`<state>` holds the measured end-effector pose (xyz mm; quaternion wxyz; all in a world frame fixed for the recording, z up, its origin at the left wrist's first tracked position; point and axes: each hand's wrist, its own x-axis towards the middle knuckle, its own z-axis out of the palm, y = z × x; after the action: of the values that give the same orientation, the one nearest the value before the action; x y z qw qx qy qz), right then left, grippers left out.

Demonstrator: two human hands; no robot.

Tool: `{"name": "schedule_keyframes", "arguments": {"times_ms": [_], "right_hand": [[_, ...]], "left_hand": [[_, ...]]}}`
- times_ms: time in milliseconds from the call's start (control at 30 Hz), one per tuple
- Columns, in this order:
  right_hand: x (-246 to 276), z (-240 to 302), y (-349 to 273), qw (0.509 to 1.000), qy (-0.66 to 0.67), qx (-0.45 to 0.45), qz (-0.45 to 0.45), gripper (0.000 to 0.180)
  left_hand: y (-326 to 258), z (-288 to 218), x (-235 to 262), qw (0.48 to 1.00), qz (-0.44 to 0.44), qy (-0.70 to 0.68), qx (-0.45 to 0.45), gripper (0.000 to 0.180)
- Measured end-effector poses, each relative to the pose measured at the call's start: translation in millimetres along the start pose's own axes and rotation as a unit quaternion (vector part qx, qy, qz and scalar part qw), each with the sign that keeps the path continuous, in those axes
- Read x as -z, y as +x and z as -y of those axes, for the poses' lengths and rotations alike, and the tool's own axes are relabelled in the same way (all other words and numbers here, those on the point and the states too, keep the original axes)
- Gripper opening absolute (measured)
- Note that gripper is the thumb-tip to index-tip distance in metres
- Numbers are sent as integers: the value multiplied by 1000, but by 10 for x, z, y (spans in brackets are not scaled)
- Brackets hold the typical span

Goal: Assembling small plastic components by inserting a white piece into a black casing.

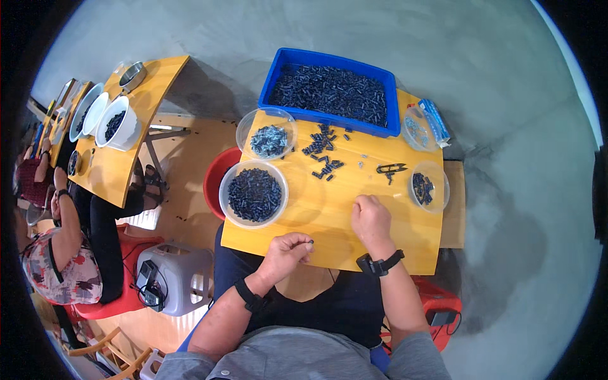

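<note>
Over the front edge of the yellow table (342,244), my left hand (286,254) pinches a small dark piece (311,242) between thumb and fingertips. Farther right, my right hand (372,218) is closed above the tabletop, and its curled fingers hide whatever they may hold. A clear round tub (223,201) full of short dark cylindrical pieces (254,194) stands left of my hands. Beyond my right hand lie black thread snips (391,168). To the right, a clear bowl (444,197) contains a few more dark pieces. Loose dark pieces (322,140) are scattered mid-table.
A blue bin (266,88) heaped with dark pieces sits at the far edge. Clear tubs with bluish bits (269,140) and pale bits (415,132) stand beside it, near a blue-white packet (434,120). At left, a red bucket (214,183) and a seated person (63,253).
</note>
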<state>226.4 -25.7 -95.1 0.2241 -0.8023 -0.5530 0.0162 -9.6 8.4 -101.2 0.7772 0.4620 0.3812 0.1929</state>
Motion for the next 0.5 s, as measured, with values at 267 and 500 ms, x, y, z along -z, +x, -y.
{"name": "schedule_keyframes", "arguments": {"times_ms": [267,500], "right_hand": [[121,-525,289,985,-36,-157,-63,18],[92,-492,485,977,-96,-182,-58,17]], "left_hand": [[111,53,28,999,-35,14,2,11],[119,93,42,998,-32,52,-15,9]]}}
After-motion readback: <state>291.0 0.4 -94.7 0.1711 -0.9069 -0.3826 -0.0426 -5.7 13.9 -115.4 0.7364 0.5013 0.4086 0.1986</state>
